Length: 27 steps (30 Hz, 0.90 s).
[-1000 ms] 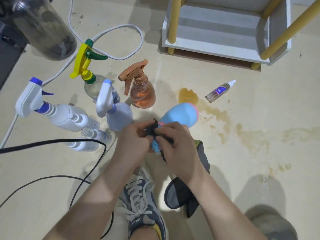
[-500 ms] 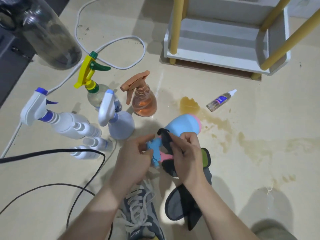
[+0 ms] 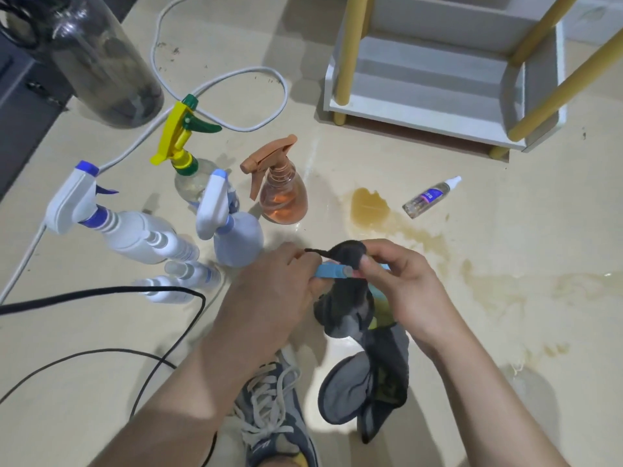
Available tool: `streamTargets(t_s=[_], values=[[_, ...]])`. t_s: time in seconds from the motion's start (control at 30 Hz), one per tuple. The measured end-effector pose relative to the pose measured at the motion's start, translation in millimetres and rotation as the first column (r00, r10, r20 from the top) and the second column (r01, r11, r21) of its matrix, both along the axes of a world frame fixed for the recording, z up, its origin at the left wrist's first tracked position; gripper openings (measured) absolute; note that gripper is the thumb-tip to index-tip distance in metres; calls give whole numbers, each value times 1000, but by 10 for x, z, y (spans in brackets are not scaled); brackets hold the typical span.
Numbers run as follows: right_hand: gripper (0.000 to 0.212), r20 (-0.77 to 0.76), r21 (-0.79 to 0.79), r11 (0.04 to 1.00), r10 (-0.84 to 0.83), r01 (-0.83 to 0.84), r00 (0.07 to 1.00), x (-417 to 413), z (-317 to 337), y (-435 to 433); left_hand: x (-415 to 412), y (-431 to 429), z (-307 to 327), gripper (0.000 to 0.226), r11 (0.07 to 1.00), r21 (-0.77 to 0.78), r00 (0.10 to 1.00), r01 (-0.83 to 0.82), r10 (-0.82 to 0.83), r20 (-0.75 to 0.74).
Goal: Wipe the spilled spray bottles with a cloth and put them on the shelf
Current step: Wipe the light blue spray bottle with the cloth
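Observation:
My left hand point(image 3: 269, 291) pinches the blue trigger head of a light-blue spray bottle point(image 3: 332, 272); its body is hidden behind my hands and the cloth. My right hand point(image 3: 403, 288) presses a dark grey cloth point(image 3: 350, 298) around that head, and the rest of the cloth hangs down. Standing on the floor to the left are an orange spray bottle point(image 3: 281, 193), a yellow-and-green one point(image 3: 183, 156), a pale blue one point(image 3: 232, 234) and a white one with blue trim point(image 3: 114, 220). A small spray bottle point(image 3: 429, 197) lies on its side. The white shelf point(image 3: 435, 89) stands at the upper right.
A brown spill point(image 3: 381, 214) spreads over the floor to the right. A white cable point(image 3: 236, 82) loops near the bottles and a black cable point(image 3: 101, 294) crosses lower left. A dark jug point(image 3: 97, 59) stands upper left. My shoe point(image 3: 269, 406) is below my hands.
The light-blue bottle has turned so its body is hidden now. The cloth has shifted over the trigger head, and my hands have moved slightly.

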State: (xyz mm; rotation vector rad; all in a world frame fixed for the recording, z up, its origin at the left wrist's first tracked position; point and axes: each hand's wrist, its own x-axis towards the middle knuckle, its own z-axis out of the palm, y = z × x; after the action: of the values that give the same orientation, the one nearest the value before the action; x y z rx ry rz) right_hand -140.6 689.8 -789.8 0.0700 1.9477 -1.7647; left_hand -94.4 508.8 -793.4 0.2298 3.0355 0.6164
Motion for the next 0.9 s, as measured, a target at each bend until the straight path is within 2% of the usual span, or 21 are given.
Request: streamTargets(t_s=[0.1,0.17,0.23,0.3,0.37,0.43,0.5,0.57,0.67,0.7,0.8,0.9], values=[[22,64,-120,970,-205,212,977,-26,13,65,53,-9,5,46,994,46,994,-104,103,24],[21,44,-145,940,-304,308,952,-3,47,68,61,-24,46,41,973,100,977,-207,200,76],[17,-54,-103,943,-322,315,945,93,113,17,22,-61,78,35,928,163,937,-334,309,162],[16,-162,-53,948,-318,313,934,244,157,-133,-24,-70,131,34,883,194,900,-428,396,184],[19,-254,-54,951,-309,306,916,385,152,-398,-45,-36,175,31,864,209,885,-458,420,201],[22,-436,20,960,-244,280,866,476,56,-671,-35,17,160,22,870,216,891,-443,401,211],[29,-524,62,953,-222,298,822,527,-100,-808,7,24,122,20,851,274,888,-448,389,246],[30,-539,83,954,-201,289,818,513,-236,-792,64,-13,51,26,812,349,879,-468,384,284],[24,-561,276,914,-98,298,822,463,-469,-586,155,-45,-54,31,785,380,866,-490,389,313],[21,-547,311,892,-114,328,829,433,-510,-525,161,-47,-68,31,784,381,868,-489,392,306],[12,-392,197,908,-273,370,878,355,-394,-486,118,-40,-106,32,786,371,866,-496,412,285],[15,-433,104,944,-242,314,868,339,-186,-644,71,-4,-116,31,779,405,877,-478,399,267]])
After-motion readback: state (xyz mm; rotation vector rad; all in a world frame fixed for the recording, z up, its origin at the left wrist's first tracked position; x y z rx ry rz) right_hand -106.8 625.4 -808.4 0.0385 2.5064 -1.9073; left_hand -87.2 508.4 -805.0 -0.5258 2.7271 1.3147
